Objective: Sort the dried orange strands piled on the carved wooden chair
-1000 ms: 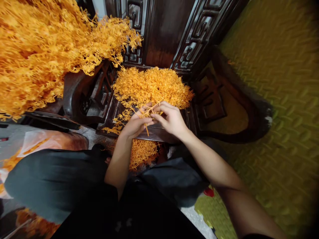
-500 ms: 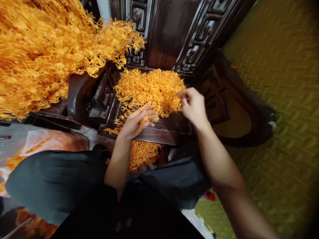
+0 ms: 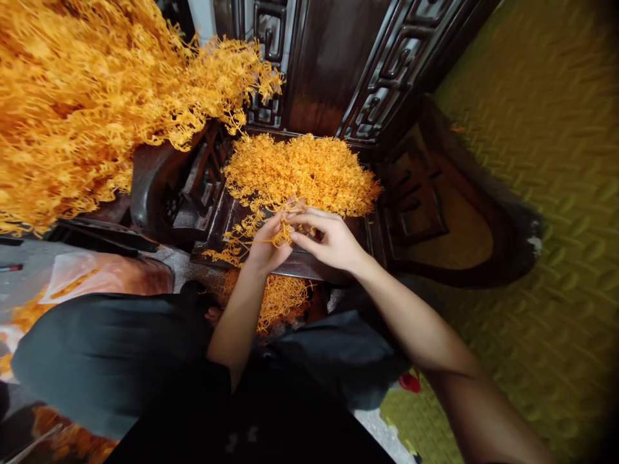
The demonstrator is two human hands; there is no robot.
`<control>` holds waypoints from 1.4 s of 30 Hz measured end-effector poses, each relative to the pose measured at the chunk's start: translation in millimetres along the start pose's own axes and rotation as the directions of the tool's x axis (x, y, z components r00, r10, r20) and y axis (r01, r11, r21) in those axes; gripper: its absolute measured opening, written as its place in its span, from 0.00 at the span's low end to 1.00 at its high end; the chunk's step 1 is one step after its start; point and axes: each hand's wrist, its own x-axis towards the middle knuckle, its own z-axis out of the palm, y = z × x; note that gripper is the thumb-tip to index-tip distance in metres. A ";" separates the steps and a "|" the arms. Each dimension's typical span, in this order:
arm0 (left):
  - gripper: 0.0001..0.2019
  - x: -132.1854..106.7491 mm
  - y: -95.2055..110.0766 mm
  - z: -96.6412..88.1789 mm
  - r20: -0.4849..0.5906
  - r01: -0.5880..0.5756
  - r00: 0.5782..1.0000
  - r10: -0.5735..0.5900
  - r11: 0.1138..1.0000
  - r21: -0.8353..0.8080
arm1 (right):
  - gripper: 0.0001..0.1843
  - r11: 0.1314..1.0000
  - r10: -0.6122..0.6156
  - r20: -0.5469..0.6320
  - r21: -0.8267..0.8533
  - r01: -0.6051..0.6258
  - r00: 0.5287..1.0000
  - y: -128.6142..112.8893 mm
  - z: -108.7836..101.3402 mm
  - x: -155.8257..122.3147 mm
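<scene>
A heap of small orange plastic sprigs [image 3: 304, 171] lies on the seat of a dark carved wooden chair [image 3: 333, 248]. My left hand [image 3: 268, 245] is closed round a small bunch of orange sprigs [image 3: 280, 235] just in front of the heap. My right hand [image 3: 329, 241] meets it from the right, fingertips pinched on a thin orange sprig at that bunch. Both hands hover over the seat's front edge. More sprigs [image 3: 275, 299] hang below the seat between my knees.
A large mass of orange branched sprigs [image 3: 82, 96] fills the upper left. A plastic bag with orange pieces [image 3: 87, 277] lies at the left. Green patterned floor mat [image 3: 541, 161] covers the right. My dark-clothed legs [image 3: 111, 361] fill the bottom.
My right hand had reached out to the right side of the heap half a second ago; it has come back to my left hand with a sprig.
</scene>
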 end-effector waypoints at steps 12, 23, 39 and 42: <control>0.18 -11.1 4.7 -12.1 0.046 0.125 0.988 -0.147 0.940 0.318 | 0.10 0.996 0.081 -0.157 -0.020 -0.085 0.984 8.2 -5.6 -0.7; 0.16 -18.6 18.5 -10.8 0.039 0.069 0.995 -0.087 0.943 0.325 | 0.19 0.910 0.328 -0.211 0.332 -0.248 0.921 26.8 -3.8 -5.6; 0.15 -7.2 -9.1 0.6 -0.292 -0.115 0.919 0.265 0.888 0.445 | 0.12 0.989 0.111 0.003 0.098 -0.111 0.994 -3.6 1.8 -5.2; 0.13 1.4 -13.4 -13.1 -0.406 -0.170 0.812 0.420 0.835 0.523 | 0.12 0.985 -0.008 0.129 0.171 -0.014 0.992 -28.6 2.5 -9.9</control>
